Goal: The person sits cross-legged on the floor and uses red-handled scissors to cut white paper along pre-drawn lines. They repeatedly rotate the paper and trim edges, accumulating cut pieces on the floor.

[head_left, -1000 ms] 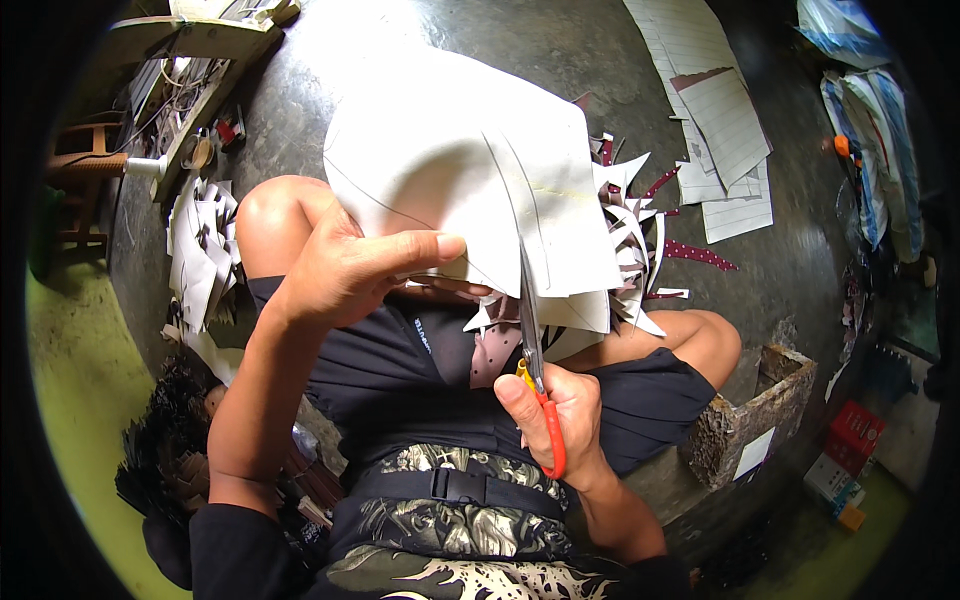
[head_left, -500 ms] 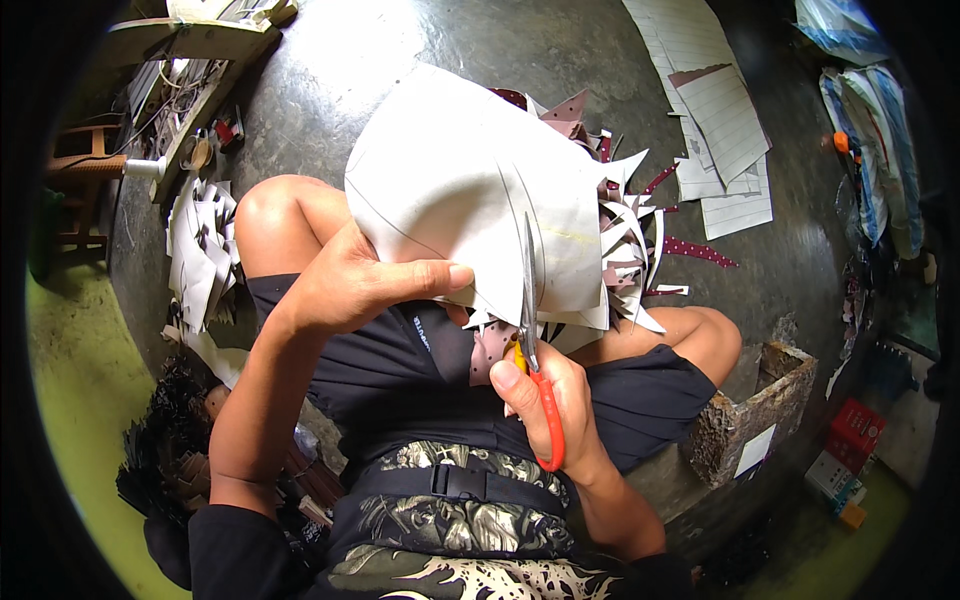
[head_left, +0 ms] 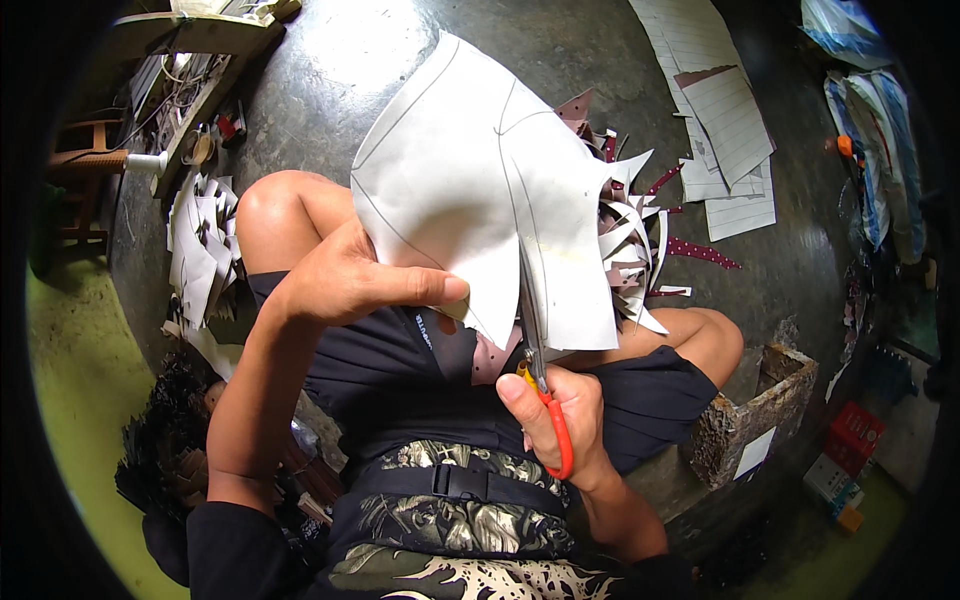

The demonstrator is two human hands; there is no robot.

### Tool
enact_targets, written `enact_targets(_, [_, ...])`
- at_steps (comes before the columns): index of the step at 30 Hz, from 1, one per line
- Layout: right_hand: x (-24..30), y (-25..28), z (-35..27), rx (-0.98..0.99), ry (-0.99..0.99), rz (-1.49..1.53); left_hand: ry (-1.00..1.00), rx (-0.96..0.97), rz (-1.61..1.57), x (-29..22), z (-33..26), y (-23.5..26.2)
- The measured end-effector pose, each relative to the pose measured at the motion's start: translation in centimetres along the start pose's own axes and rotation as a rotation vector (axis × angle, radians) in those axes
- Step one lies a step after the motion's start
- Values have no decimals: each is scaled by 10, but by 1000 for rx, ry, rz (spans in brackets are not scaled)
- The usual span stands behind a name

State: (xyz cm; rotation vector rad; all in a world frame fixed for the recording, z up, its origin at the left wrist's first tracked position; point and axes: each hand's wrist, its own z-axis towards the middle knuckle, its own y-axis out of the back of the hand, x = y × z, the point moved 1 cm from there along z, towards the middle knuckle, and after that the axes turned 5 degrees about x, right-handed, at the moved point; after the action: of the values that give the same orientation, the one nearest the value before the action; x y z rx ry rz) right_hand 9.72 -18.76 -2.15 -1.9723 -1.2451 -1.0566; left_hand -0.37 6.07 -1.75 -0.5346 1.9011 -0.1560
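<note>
A white sheet [head_left: 450, 150] with curved pencil-like lines drawn on it hangs over my lap. My left hand [head_left: 365, 275] grips its near-left edge, thumb on top and fingers underneath. In my right hand [head_left: 560, 410] is a pair of scissors [head_left: 558, 435] with red and yellow handles. Their blades point away from me into a slit in the sheet, close to a drawn line; part of the blades is hidden by the sheet. A pinkish dotted piece [head_left: 493, 358] shows below the sheet. Pointed white and dotted maroon offcuts [head_left: 630, 235] lie in a heap just right of the sheet.
Lined white sheets [head_left: 735, 130] lie on the floor at the far right. Cut white pieces [head_left: 200, 250] are piled left of my knee. A worn box [head_left: 755, 415] stands by my right knee, and a wooden frame [head_left: 215, 90] at the far left.
The scissors' blades have gone from lying over the sheet to inside a cut, which has split the near edge apart. The sheet's far edge has risen and shifted.
</note>
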Motion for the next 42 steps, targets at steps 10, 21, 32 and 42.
enact_targets(10, [-11, 3, 5, 138, 3, 57, 87, 41, 77, 3, -3, 3])
enact_targets(21, [-1, -1, 12, 66, 89, -3, 120, 166, 14, 12, -6, -1])
enact_targets(32, [-3, -2, 3, -73, 156, -144, -83, 132, -192, 3, -3, 5])
enact_targets(42, [-9, 8, -1, 114, 34, 0, 44, -40, 132, -22, 13, 0])
